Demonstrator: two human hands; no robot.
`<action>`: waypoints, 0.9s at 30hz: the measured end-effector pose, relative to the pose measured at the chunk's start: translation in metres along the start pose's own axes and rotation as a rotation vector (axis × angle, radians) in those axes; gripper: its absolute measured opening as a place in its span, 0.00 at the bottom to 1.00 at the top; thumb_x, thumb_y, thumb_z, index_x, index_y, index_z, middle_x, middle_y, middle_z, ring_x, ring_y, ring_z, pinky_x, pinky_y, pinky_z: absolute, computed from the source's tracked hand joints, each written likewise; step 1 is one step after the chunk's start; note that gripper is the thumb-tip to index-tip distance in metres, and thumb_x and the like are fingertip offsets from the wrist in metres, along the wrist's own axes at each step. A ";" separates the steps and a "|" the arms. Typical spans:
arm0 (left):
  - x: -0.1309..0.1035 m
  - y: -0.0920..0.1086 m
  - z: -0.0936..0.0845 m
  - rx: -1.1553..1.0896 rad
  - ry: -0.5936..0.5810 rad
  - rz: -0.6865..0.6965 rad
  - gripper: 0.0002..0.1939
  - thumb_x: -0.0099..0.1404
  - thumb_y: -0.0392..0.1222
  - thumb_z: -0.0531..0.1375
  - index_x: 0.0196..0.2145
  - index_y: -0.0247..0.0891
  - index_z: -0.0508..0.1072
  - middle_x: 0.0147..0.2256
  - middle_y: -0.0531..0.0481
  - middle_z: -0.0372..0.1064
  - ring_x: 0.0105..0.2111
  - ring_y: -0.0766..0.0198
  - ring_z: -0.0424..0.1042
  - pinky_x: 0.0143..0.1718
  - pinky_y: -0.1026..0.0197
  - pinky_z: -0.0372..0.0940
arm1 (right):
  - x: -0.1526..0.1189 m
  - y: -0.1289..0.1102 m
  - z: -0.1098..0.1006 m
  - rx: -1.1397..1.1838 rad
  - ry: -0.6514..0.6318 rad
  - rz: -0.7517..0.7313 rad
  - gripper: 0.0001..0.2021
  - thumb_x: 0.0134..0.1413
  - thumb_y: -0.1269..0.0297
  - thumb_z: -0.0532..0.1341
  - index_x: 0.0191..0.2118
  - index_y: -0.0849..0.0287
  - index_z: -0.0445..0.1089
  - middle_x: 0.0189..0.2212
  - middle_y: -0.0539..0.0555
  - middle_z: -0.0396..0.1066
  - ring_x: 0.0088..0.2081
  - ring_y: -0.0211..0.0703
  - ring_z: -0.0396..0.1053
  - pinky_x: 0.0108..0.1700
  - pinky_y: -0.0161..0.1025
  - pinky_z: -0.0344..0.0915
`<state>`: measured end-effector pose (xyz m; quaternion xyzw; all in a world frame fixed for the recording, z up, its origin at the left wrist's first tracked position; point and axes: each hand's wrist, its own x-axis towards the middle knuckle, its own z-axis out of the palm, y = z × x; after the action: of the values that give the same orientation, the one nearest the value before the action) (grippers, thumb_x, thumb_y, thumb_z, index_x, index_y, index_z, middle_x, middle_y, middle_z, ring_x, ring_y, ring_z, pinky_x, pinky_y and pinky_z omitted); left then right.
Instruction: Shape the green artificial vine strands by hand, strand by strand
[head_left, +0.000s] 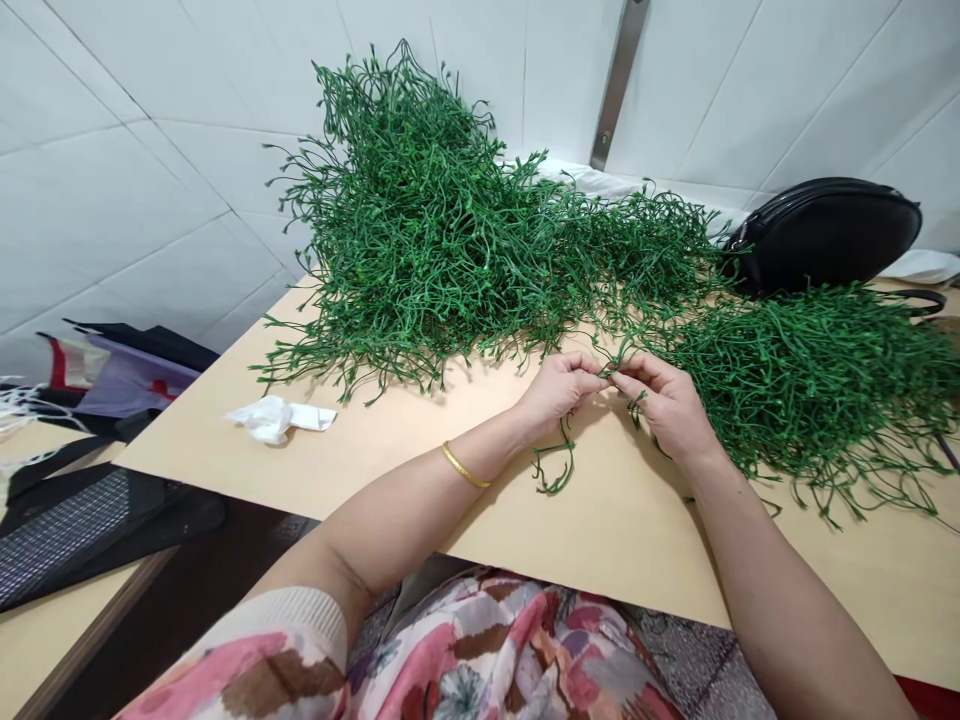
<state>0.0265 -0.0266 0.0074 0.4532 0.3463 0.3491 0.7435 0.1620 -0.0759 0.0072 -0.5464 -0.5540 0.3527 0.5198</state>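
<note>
Just right of the frame's centre, the left hand [561,390] and right hand [670,405] pinch thin green stems [618,354]. A green pile [442,225] fills the upper middle.

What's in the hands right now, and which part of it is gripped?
The left hand and right hand pinch thin green stems where the two nearly meet; which part of the stems is too small to tell.

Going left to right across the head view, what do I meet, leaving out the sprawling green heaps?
Purple fabric → crumpled white tissue → gold-coloured bracelet → left hand → right hand → black bag.
</note>
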 end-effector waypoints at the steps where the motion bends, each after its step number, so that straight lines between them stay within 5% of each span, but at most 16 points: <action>1: 0.000 0.000 0.000 0.002 0.001 0.008 0.08 0.47 0.27 0.60 0.22 0.34 0.63 0.14 0.60 0.51 0.13 0.79 0.47 0.16 0.69 0.39 | 0.000 -0.001 0.000 -0.004 0.005 0.005 0.04 0.46 0.64 0.61 0.29 0.59 0.68 0.26 0.49 0.67 0.29 0.36 0.62 0.33 0.36 0.59; 9: 0.002 0.000 -0.001 -0.161 -0.099 -0.059 0.07 0.48 0.26 0.57 0.22 0.33 0.63 0.14 0.60 0.49 0.12 0.79 0.45 0.16 0.70 0.37 | 0.000 0.001 0.001 0.006 0.052 0.012 0.04 0.43 0.67 0.61 0.29 0.60 0.68 0.24 0.48 0.65 0.27 0.34 0.60 0.30 0.35 0.57; 15: 0.003 0.006 -0.004 -0.185 -0.167 -0.188 0.09 0.49 0.26 0.57 0.20 0.35 0.59 0.12 0.62 0.44 0.12 0.79 0.43 0.15 0.71 0.37 | -0.002 -0.003 -0.004 -0.364 0.079 -0.176 0.04 0.49 0.68 0.57 0.32 0.59 0.68 0.28 0.50 0.68 0.30 0.37 0.63 0.33 0.36 0.59; 19: 0.003 0.008 -0.006 -0.260 -0.224 -0.284 0.08 0.52 0.29 0.56 0.20 0.35 0.59 0.13 0.62 0.41 0.12 0.79 0.40 0.15 0.72 0.38 | -0.001 0.000 -0.007 -0.408 0.125 -0.248 0.06 0.51 0.68 0.56 0.34 0.58 0.69 0.30 0.52 0.70 0.33 0.39 0.66 0.35 0.38 0.62; 27: 0.009 0.006 -0.010 -0.274 -0.101 -0.180 0.11 0.53 0.31 0.57 0.20 0.36 0.57 0.12 0.64 0.39 0.12 0.79 0.38 0.15 0.71 0.39 | -0.003 -0.003 -0.002 -0.617 0.180 -0.473 0.07 0.52 0.70 0.54 0.34 0.59 0.69 0.31 0.55 0.69 0.36 0.43 0.65 0.40 0.42 0.62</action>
<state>0.0217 -0.0132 0.0074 0.3319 0.2968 0.3016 0.8431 0.1625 -0.0797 0.0095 -0.5628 -0.6968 -0.0090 0.4447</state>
